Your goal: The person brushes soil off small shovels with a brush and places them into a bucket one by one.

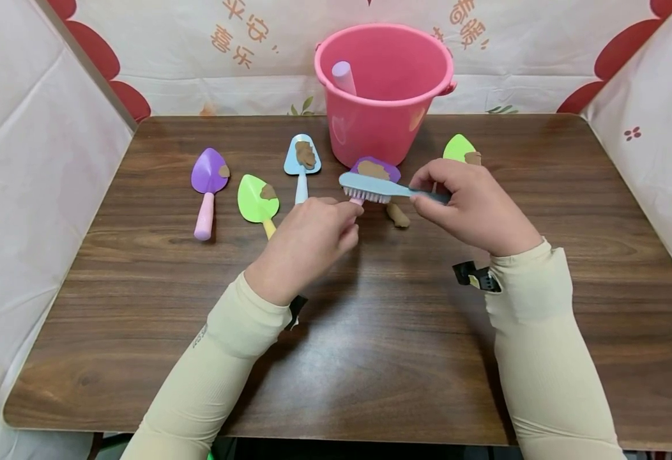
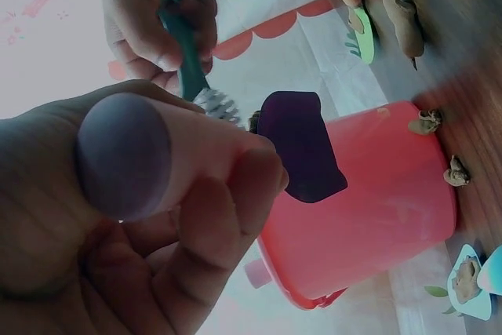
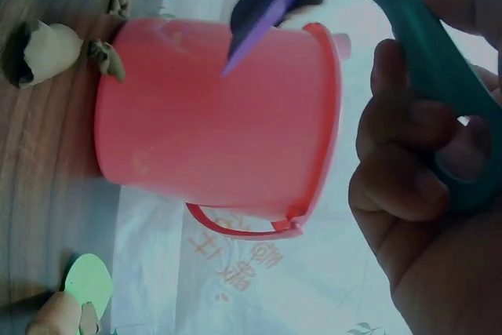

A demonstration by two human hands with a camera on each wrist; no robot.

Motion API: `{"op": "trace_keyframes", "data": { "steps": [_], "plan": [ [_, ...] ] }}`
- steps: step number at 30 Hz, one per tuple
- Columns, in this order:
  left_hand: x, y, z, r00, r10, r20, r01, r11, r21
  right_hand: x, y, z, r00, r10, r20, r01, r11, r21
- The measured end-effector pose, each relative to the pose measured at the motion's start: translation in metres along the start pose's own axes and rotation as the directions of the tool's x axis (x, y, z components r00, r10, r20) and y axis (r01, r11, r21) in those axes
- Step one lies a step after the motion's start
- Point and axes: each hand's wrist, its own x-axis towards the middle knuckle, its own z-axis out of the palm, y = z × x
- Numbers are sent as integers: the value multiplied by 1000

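Both our hands are busy at mid-frame: the left hand [image 1: 313, 236] curls its fingers [image 2: 210, 221] round the pink handle [image 2: 216, 143] of a purple plastic trowel [image 1: 393, 172]; the right hand [image 1: 474, 204] grasps a blue plastic brush [image 1: 373, 184]. We seem to hold the brush bristles down to face the trowel's brown, clay-like patch [image 1: 373, 169]. A pink plastic bucket [image 1: 370, 124] stands behind, at upper centre. A brown wood-grain bench [image 1: 399, 358] spans the lower frame; printed white cloth [image 1: 186, 89] hangs across the top and both sides.
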Motion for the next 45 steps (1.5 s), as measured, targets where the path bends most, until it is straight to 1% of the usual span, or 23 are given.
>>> {"op": "trace_keyframes", "data": {
  "steps": [3, 7, 13, 15, 17, 20, 22, 25, 30, 34, 37, 41, 43, 45],
  "plan": [
    [-1, 2, -2, 1000, -7, 2, 7, 1000, 11, 2, 1, 2, 1000, -5, 23, 5, 1000, -7],
    [-2, 5, -5, 1000, -9, -2, 9, 1000, 25, 1, 3, 1, 999, 18, 27, -17, 1000, -21],
    [-3, 5, -6, 1000, -1, -11, 1, 1000, 20, 0, 7, -1, 999, 38, 37, -37, 999, -34],
    [-4, 5, -5, 1000, -1, -15, 1, 1000, 16, 0, 9, -2, 998, 48, 30, -46, 997, -58],
    [-4, 6, -6, 1000, 0, -13, 0, 1000, 4, 0, 12, -3, 997, 77, 19, -75, 993, -88],
    [-5, 6, -6, 1000, 15, -8, -15, 1000, -22, 0, 16, -7, 990, 142, -10, -142, 982, -125],
    [-4, 7, -6, 1000, 26, -6, -27, 999, -33, -2, 19, -9, 982, 188, -31, -191, 973, -130],
    [-3, 7, -5, 999, 31, -6, -32, 999, -29, -5, 21, -10, 976, 214, -53, -218, 968, -121],
    [-2, 6, -6, 1000, 16, 7, -16, 1000, -2, -4, 22, -9, 979, 193, -59, -198, 974, -111],
    [-1, 7, -7, 1000, 13, 11, -13, 1000, 4, -4, 19, -8, 983, 174, -64, -180, 978, -107],
    [-1, 7, -7, 1000, 13, 17, -13, 1000, 3, -5, 14, -7, 992, 115, -57, -120, 989, -84],
    [-1, 6, -6, 1000, 10, 22, -10, 1000, -3, -3, 9, -4, 1000, 19, -7, -19, 999, -43],
    [-2, 6, -6, 1000, 9, 20, -9, 1000, -5, -2, 8, -2, 1000, 15, 21, -14, 999, -36],
    [-3, 6, -6, 1000, 13, 17, -13, 1000, -5, 0, 10, -1, 998, 51, 33, -50, 998, -48]
  ]
}}
